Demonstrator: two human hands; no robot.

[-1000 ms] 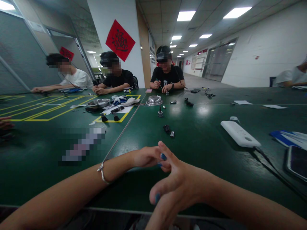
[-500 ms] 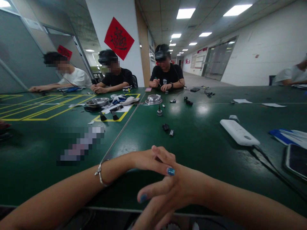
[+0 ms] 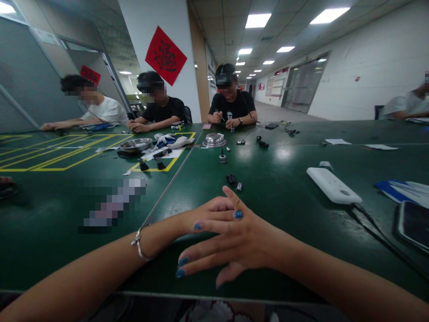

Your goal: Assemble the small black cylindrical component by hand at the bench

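Observation:
My left hand (image 3: 209, 211) lies on the green table (image 3: 278, 201), its fingers stretched out to the right and holding nothing. A silver bracelet (image 3: 139, 245) is on its wrist. My right hand (image 3: 231, 243) reaches in from the right and rests across the left hand's fingers. Its own fingers are spread and point left, with blue nail polish and nothing in them. The nearest things are two small parts just beyond the hands, one black (image 3: 231, 179) and one silver (image 3: 239, 186).
A white power strip (image 3: 333, 185) with a black cable lies at the right, beside a phone (image 3: 414, 223) and blue-and-white cloth (image 3: 402, 190). A metal bowl (image 3: 214, 140), small parts and gloves sit farther back. Three people (image 3: 231, 105) work at the far edge.
My right hand has turned palm down and spread its fingers over the left hand. Both hands shifted a little away from me; the left hand's fingers now lie beneath it.

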